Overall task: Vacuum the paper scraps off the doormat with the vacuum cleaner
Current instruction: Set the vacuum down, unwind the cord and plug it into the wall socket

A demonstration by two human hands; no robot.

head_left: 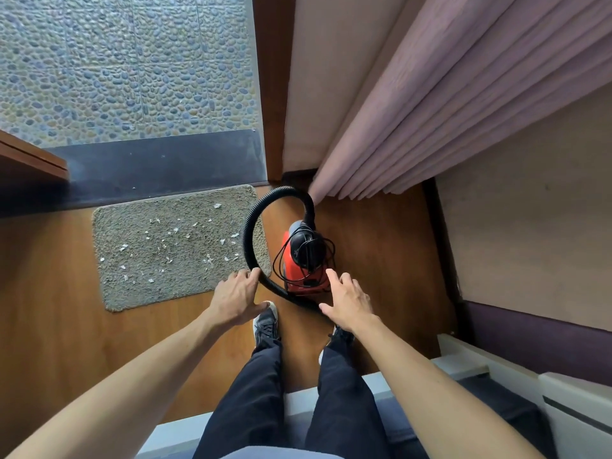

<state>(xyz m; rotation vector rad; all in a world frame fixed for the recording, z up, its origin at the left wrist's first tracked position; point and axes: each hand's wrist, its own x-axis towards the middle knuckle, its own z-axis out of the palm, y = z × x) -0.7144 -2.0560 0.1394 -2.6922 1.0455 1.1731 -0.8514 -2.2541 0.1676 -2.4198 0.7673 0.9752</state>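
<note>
Head view | reaching mid-frame with left hand, right hand, fingers splayed, gripping nothing | best grasping hose low, steadying vacuum cleaner, aiming at doormat paper scraps

head camera looks steeply down at floor.

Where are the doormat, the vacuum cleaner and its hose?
doormat (185, 276): head view, bare pile near front edge.
vacuum cleaner (294, 266): head view, red body.
hose (247, 236): head view, left side of loop.

Left hand and right hand reach forward, splayed.
</note>
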